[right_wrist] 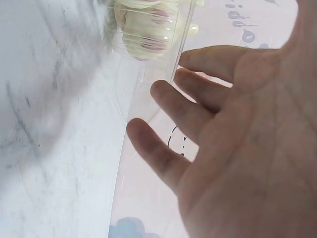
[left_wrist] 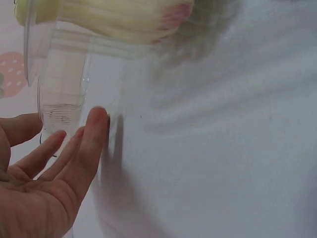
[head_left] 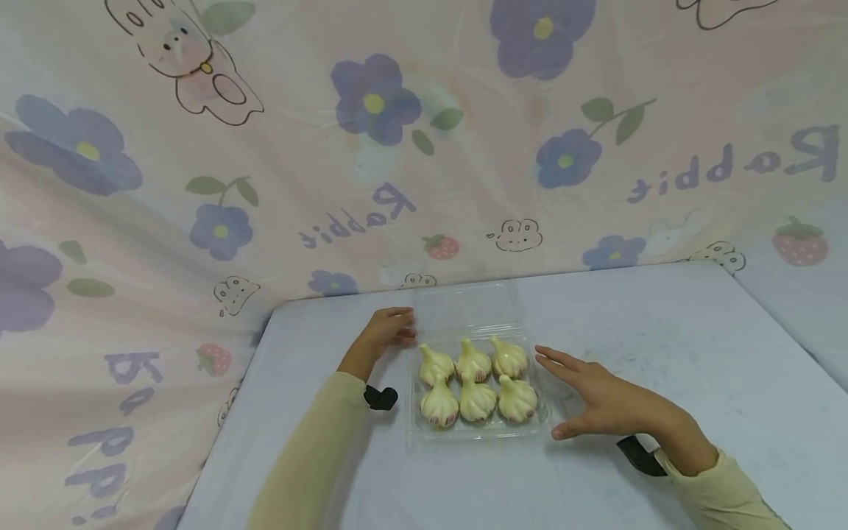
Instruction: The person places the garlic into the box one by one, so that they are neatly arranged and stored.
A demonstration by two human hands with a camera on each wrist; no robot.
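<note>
A clear plastic clamshell box (head_left: pixel 478 436) lies on the table with its lid (head_left: pixel 469 305) folded back toward the wall. Several garlic bulbs (head_left: pixel 477 401), pale with pinkish bases, sit inside in two rows. My left hand (head_left: pixel 388 328) is at the left edge of the lid, and its extended fingers (left_wrist: pixel 91 144) come up against the clear plastic in the left wrist view. To the right of the box, my right hand (head_left: pixel 606 397) is spread with nothing in it, fingertips close to the box's side. The right wrist view shows its fingers (right_wrist: pixel 185 109) slightly bent and apart.
A white table (head_left: pixel 662 331) carries the box, with grey smudges on its right side. Behind it hangs a printed curtain (head_left: pixel 464 169) with flowers, rabbits and lettering, meeting the table's back edge just beyond the lid. Each wrist wears a black strap.
</note>
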